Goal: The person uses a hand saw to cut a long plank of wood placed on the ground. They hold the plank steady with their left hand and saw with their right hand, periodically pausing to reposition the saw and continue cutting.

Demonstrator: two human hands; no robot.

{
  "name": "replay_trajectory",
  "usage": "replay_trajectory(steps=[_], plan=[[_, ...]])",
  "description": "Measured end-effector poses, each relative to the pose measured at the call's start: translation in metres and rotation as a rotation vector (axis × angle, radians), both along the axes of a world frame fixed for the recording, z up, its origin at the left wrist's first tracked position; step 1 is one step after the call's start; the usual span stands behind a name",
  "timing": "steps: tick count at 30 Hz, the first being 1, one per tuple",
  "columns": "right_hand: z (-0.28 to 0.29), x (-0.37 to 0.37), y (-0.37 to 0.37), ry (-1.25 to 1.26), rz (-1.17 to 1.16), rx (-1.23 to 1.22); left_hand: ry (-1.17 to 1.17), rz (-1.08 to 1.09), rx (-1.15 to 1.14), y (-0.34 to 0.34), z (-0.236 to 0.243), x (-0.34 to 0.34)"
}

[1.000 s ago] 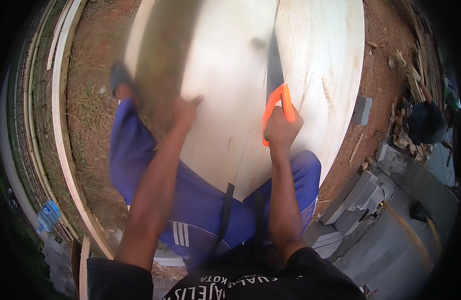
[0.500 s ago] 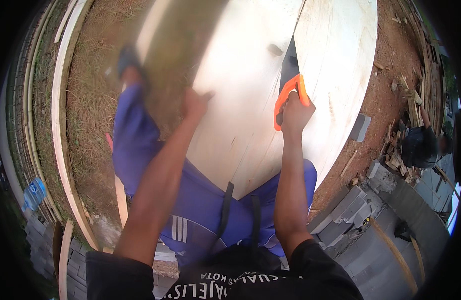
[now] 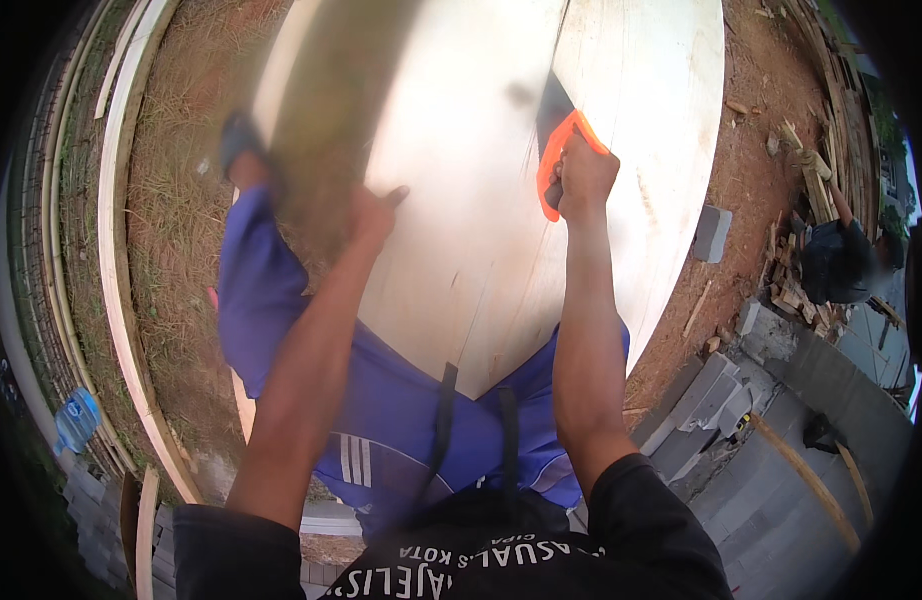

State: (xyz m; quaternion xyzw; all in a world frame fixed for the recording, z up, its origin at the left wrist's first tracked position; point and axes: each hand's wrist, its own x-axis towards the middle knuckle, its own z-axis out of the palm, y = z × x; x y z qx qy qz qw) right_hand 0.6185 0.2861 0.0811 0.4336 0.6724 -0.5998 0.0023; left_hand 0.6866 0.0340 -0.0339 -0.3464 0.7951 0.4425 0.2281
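A large pale plywood sheet [image 3: 451, 230] stretches away in front of me, over my thighs. My right hand [image 3: 587, 180] is closed around the orange handle of a handsaw [image 3: 547, 180]. The saw's dark blade [image 3: 553, 105] runs ahead of the handle, along a thin dark line in the wood; how deep it sits is hard to see. On the sheet's left edge, my left hand [image 3: 371, 216] grips with the thumb on top and its other fingers mostly hidden.
Dry grass and a long timber beam [image 3: 116, 250] lie left, with a blue water jug [image 3: 78, 420] beyond. To the right are bare soil, a grey block [image 3: 712, 233], stacked concrete blocks [image 3: 706, 400] and scrap wood. Another person [image 3: 839, 260] is at the far right.
My right hand and the saw have moved slightly forward, away from me. The left hand stays at the sheet's edge. The whole view has shifted a little.
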Motion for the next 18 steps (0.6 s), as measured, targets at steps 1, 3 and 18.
replay_trajectory(steps=[1,3,18], plan=[[0.005,-0.016,0.0,0.016,0.032,-0.004,0.015,-0.004,0.021,-0.003,-0.003,-0.008],[0.007,-0.02,-0.005,0.002,0.088,-0.012,-0.002,-0.019,0.063,-0.009,-0.008,-0.007],[0.015,0.036,-0.028,-0.064,0.054,-0.001,-0.007,0.065,0.16,-0.023,-0.022,0.005]])
